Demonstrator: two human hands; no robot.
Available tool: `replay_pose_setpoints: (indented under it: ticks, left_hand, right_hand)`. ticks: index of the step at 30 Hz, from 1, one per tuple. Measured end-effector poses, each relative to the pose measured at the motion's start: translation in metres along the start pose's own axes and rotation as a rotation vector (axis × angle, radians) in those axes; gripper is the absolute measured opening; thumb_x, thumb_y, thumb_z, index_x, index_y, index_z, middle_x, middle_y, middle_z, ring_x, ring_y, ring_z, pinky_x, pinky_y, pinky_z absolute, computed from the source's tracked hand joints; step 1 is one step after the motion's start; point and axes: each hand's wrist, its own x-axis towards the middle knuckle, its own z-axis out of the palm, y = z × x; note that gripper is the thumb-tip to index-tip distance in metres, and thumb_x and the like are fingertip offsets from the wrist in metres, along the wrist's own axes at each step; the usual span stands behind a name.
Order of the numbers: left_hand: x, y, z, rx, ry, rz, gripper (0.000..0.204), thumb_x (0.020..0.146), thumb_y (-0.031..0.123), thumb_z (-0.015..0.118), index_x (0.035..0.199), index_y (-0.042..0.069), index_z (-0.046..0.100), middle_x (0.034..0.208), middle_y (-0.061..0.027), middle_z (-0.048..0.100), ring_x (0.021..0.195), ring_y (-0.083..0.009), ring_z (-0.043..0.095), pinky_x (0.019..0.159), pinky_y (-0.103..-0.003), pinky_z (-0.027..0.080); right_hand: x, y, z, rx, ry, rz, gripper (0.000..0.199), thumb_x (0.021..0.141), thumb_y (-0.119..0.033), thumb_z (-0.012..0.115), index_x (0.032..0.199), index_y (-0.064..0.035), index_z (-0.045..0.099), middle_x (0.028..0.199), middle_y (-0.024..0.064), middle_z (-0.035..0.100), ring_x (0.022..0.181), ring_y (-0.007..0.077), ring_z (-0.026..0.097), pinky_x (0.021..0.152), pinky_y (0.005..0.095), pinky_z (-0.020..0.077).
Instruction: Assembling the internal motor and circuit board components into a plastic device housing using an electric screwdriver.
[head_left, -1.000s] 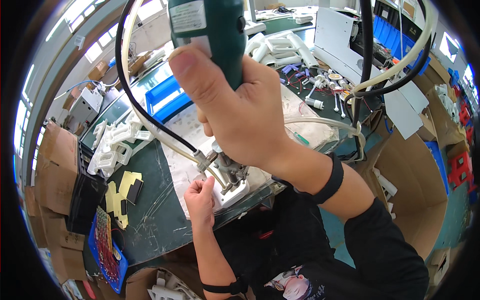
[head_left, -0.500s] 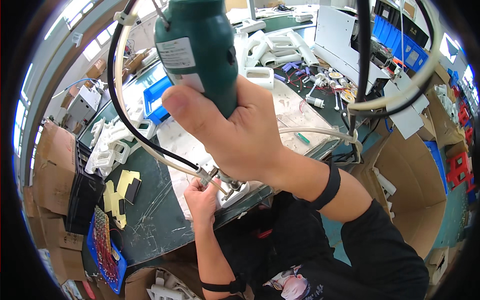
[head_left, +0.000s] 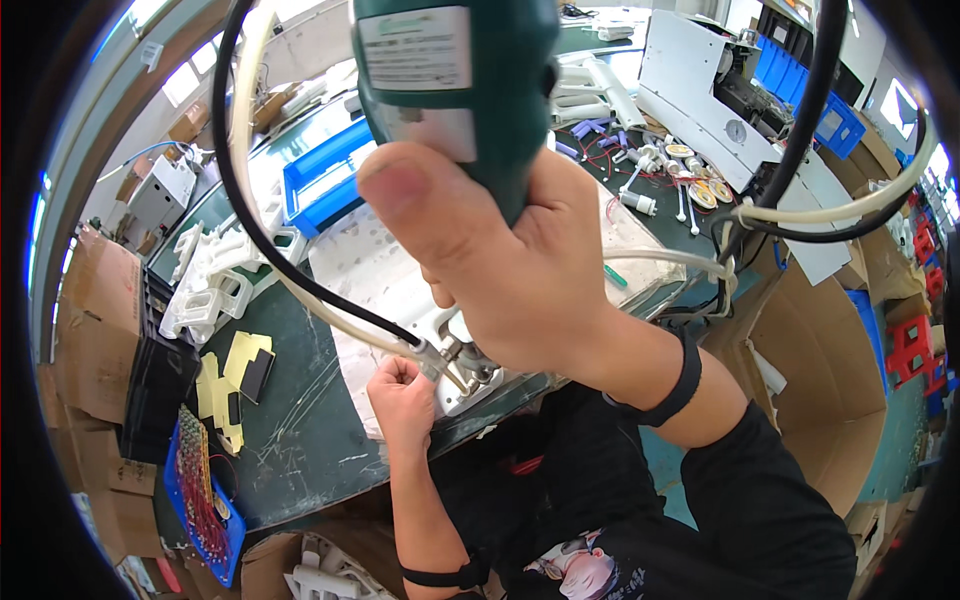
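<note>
If the right hand (head_left: 520, 270) tilts the dark-green cylindrical power tool (head_left: 508, 85) it grips, its silver metal nose (head_left: 478, 370) could skid off the white plastic part (head_left: 453, 407) near the scratched green tabletop's (head_left: 300, 440) edge toward the curled left hand (head_left: 403, 400), whose hold I cannot tell.

Green tool (head_left: 505, 70), upper middle: glossy, hard plastic by its look, with smooth white labels (head_left: 415, 50)
Clamp fitting (head_left: 470, 365), centre: bare grey metal, dully shiny
White part (head_left: 460, 404), just below centre: smooth, plastic-looking
Work sheet (head_left: 370, 265), centre: matt, stained; cloth or paper, cannot tell
Tabletop (head_left: 300, 450), lower left: dark green, scratched
Blue tray (head_left: 340, 208), upper left: smooth plastic
Big carton (head_left: 835, 400), right: matt brown cardboard
Sleeve (head_left: 770, 490), lower right: matt black cloth
</note>
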Motion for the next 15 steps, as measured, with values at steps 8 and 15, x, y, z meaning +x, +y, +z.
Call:
replay_pose_setpoints:
  ticks: [8, 15]
  left_hand:
    - [-0.006, 0.007, 0.000, 0.042, 0.022, 0.016, 0.024, 0.075, 0.003, 0.078, 0.071, 0.005, 0.055, 0.061, 0.0082, 0.044, 0.055, -0.0009, 0.033, 0.048, -0.019, 0.026]
    - [-0.039, 0.054, 0.010, 0.278, -0.312, 0.074, 0.022, 0.075, 0.005, 0.080, 0.084, -0.002, 0.062, 0.062, 0.0092, 0.037, 0.056, -0.0022, 0.030, 0.050, -0.021, 0.025]
  right_hand:
    - [0.008, -0.006, 0.005, -0.034, -0.002, -0.164, 0.027, 0.085, -0.030, 0.072, 0.083, -0.0032, 0.065, 0.064, -0.0029, 0.059, 0.060, 0.0033, 0.051, 0.053, 0.0231, 0.0417]
    - [0.024, -0.033, 0.014, 0.034, -0.028, -0.275, 0.027, 0.089, -0.029, 0.066, 0.079, -0.0037, 0.063, 0.059, -0.0039, 0.052, 0.055, 0.0038, 0.045, 0.050, 0.0254, 0.0360]
